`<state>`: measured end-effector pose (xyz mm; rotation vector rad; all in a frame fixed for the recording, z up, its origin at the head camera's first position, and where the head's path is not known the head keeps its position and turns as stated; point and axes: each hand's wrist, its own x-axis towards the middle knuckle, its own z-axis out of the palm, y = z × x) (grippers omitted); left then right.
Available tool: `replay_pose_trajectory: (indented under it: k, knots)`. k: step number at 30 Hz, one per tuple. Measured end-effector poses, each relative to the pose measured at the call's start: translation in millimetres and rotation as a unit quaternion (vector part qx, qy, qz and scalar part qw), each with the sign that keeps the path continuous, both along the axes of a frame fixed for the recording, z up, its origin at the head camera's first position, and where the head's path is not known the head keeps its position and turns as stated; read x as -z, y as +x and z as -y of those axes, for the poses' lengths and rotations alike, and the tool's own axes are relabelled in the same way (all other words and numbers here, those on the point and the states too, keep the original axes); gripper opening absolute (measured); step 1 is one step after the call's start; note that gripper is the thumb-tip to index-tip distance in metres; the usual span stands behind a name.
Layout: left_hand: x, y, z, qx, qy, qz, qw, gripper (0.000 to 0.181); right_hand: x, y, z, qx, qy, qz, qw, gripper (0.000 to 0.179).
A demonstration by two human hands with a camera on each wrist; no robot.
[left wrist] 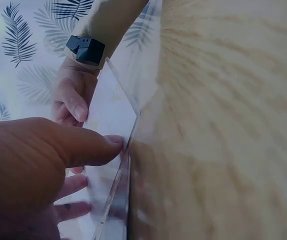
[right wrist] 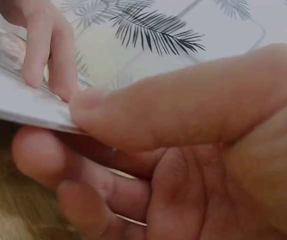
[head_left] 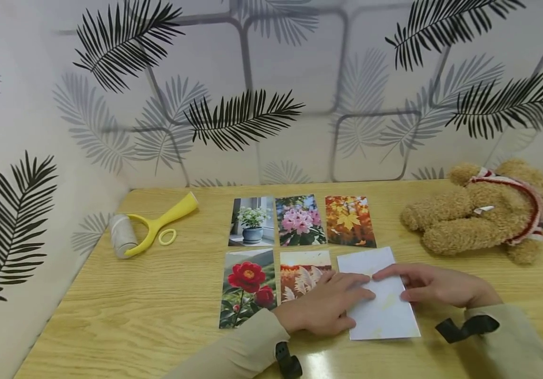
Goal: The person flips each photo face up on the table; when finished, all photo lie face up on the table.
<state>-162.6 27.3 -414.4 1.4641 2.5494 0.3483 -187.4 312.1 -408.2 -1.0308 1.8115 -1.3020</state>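
Note:
A white card [head_left: 385, 321] with faint yellowish marks lies at the front right of a set of photo cards. My right hand [head_left: 442, 287] pinches its right edge; in the right wrist view the thumb [right wrist: 133, 115] is on top and fingers are beneath. My left hand [head_left: 323, 308] rests over the card's left edge with its fingers stretched out, its thumb [left wrist: 93, 145] touching the white face. Under the left hand, a pampas grass photo [head_left: 304, 258] is partly hidden. Left of that lies a red flower photo [head_left: 247, 279], its lower corner near the left sleeve.
Behind lie a potted plant photo [head_left: 252, 221], a pink flower photo [head_left: 300, 220] and a maple leaf photo [head_left: 351, 221]. A teddy bear [head_left: 480, 210] lies at right. At left are a yellow forked tool [head_left: 171, 213], a grey cylinder [head_left: 122, 236] and a yellow ring [head_left: 167, 237].

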Motion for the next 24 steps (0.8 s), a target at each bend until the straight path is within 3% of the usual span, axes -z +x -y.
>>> replay_pose_trajectory:
  k: [4,7,11,14,16,17,18,21,22,23,24]
  knots:
    - [-6.0,-2.6,2.0,-0.052,0.038,-0.005,0.9979,0.051,0.6,0.6,-3.7,0.025,-0.011,-0.029,0.9992,0.046]
    - [-10.8,-4.2,3.7,-0.104,0.095,-0.002,0.9901,0.054,-0.8,1.7,-6.9,0.050,-0.009,-0.061,0.9968,0.046]
    - [-14.7,-5.8,5.8,-0.169,0.176,0.017,0.9696,0.071,-2.6,3.5,-9.3,0.100,0.007,-0.091,0.9908,0.046]
    - [-16.3,-6.6,8.4,-0.212,0.223,0.085,0.9477,0.088,-3.5,4.1,-8.8,0.129,0.011,-0.103,0.9862,0.046]
    - [-16.4,-8.0,9.8,-0.229,0.264,0.169,0.9216,0.095,-3.7,3.8,-7.7,0.136,0.001,-0.102,0.9855,0.046]
    - [-16.9,-8.5,10.1,-0.237,0.286,0.226,0.9005,0.095,-3.8,3.7,-7.0,0.137,-0.006,-0.099,0.9856,0.046]
    - [-17.4,-8.8,9.9,-0.240,0.311,0.285,0.8740,0.092,-3.9,3.5,-6.2,0.137,-0.013,-0.094,0.9860,0.046]
    - [-19.7,-6.8,6.7,-0.228,0.377,0.430,0.7877,0.077,-4.1,3.0,-4.4,0.123,-0.042,-0.058,0.9898,0.047]
    - [-21.0,-4.8,4.9,-0.221,0.390,0.460,0.7660,0.073,-4.2,2.7,-3.9,0.114,-0.054,-0.039,0.9912,0.047]
    - [-22.7,-2.2,2.9,-0.215,0.401,0.481,0.7491,0.070,-4.4,2.5,-3.6,0.106,-0.065,-0.019,0.9921,0.048]
    - [-24.1,0.2,0.8,-0.208,0.411,0.494,0.7374,0.068,-4.6,2.4,-3.5,0.101,-0.074,-0.001,0.9922,0.048]
